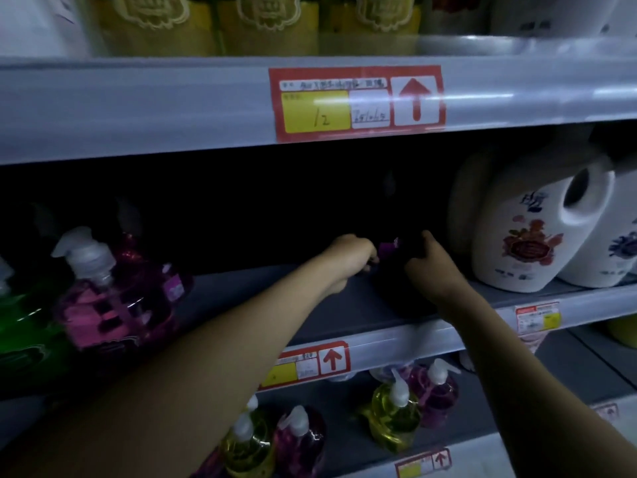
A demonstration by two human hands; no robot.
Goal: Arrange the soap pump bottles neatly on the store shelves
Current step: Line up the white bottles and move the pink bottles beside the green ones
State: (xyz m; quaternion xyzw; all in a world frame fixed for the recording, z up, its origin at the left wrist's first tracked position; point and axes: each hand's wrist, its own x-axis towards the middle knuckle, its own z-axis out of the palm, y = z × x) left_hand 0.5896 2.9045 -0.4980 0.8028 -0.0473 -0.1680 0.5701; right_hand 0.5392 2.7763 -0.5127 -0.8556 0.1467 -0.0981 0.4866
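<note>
Head view: left hand (pixel 351 255) and right hand (pixel 431 267) cupped around dark bottle (pixel 396 270), grip unclear. Probably liquid-heavy, slick plastic; better held by body than pump.

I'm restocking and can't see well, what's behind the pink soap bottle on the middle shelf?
Behind the pink bottle stands at least one more purple bottle. Farther back the shelf is too dark to tell.
</note>
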